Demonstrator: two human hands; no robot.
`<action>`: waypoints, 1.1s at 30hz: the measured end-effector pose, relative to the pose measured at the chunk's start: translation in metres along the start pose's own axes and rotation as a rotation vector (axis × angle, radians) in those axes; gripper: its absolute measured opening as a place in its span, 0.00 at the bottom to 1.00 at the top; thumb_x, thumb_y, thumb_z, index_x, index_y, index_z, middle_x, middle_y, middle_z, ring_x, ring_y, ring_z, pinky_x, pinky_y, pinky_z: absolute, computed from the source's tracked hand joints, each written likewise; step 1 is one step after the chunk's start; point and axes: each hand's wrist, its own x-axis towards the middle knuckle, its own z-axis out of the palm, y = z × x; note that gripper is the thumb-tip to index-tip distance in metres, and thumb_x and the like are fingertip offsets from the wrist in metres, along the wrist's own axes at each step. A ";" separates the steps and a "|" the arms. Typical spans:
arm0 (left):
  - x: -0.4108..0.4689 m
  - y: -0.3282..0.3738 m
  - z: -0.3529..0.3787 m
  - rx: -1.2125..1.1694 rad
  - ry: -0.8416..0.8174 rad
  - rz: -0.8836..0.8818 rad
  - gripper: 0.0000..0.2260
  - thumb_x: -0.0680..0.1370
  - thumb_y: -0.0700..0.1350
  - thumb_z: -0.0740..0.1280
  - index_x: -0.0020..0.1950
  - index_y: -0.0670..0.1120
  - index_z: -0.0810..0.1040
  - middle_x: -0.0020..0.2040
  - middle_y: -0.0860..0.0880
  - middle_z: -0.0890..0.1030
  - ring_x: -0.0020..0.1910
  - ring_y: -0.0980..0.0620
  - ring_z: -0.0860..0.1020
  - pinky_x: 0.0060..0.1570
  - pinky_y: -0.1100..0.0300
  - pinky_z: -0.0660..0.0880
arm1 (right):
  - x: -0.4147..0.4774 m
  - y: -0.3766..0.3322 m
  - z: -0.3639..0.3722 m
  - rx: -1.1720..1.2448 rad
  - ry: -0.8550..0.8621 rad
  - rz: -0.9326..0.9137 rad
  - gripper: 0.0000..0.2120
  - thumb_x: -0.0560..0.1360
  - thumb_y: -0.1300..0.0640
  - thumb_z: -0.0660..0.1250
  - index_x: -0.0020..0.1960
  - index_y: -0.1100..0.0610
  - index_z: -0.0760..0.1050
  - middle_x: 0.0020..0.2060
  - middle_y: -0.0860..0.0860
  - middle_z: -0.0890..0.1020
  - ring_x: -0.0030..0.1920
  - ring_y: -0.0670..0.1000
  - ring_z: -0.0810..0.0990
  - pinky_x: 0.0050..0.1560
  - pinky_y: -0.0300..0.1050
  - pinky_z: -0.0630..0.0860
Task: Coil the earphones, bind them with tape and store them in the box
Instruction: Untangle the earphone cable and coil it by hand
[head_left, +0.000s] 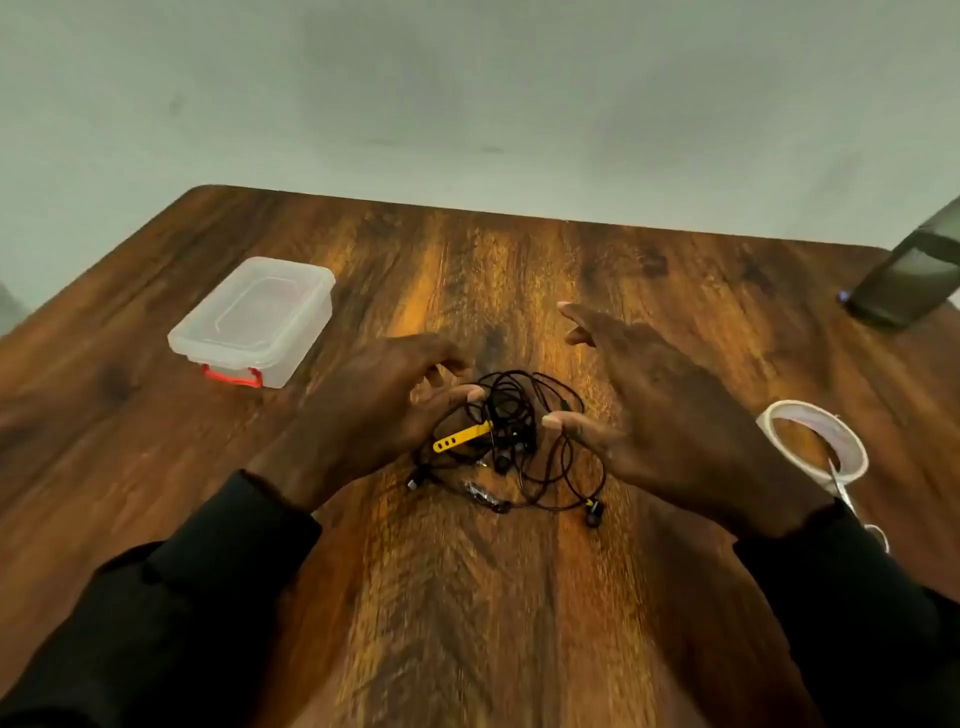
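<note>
**Item:** black wired earphones with a yellow strap (511, 441). They are lying as a loose tangle on the brown wood-grain table (467, 597), one earbud trailing off at the near right of the heap.

**Left hand** (374, 415): it is reaching in from the left of the earphones with its fingers loosely bent and parted. The thumb tip is touching the tangle's far-left edge, and nothing is being gripped.

**Right hand** (670, 410): it is hovering at the right of the earphones with its fingers spread wide and straight. The thumb tip is meeting the cable's right side, with no cable held.

**Container:** translucent rectangular plastic box with a red latch (254, 322). It is sitting well apart to the far left of the earphones with its lid on. Its inside cannot be made out through the cloudy plastic.

**Binding stock:** white roll of tape (852, 447). It is lying flat to the right of the earphones, beyond the right hand.

**Tool:** metal scissors (844, 493). The blades are resting across the roll's near rim.

**Other:** dark upright object with a small blue light (914, 275). It is standing far right of the earphones at the table's back corner.
</note>
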 end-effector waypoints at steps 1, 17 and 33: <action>-0.004 0.003 0.001 -0.008 -0.002 -0.011 0.21 0.80 0.63 0.64 0.62 0.49 0.81 0.56 0.55 0.84 0.48 0.60 0.79 0.50 0.55 0.80 | -0.003 0.000 0.000 0.003 0.003 -0.004 0.44 0.75 0.35 0.67 0.82 0.47 0.48 0.74 0.47 0.70 0.74 0.49 0.67 0.64 0.41 0.61; -0.044 0.043 -0.011 -0.019 0.000 -0.108 0.18 0.79 0.58 0.67 0.63 0.50 0.81 0.59 0.52 0.83 0.52 0.59 0.79 0.49 0.63 0.78 | -0.045 -0.016 -0.006 0.042 0.005 0.002 0.41 0.76 0.39 0.70 0.81 0.50 0.53 0.74 0.52 0.71 0.74 0.54 0.69 0.69 0.50 0.69; -0.025 0.020 0.001 -0.090 0.006 -0.039 0.09 0.80 0.53 0.69 0.55 0.51 0.84 0.50 0.55 0.84 0.48 0.61 0.80 0.50 0.54 0.81 | -0.042 0.003 0.010 0.098 0.039 -0.005 0.21 0.78 0.47 0.71 0.68 0.52 0.75 0.60 0.47 0.82 0.59 0.47 0.80 0.55 0.43 0.78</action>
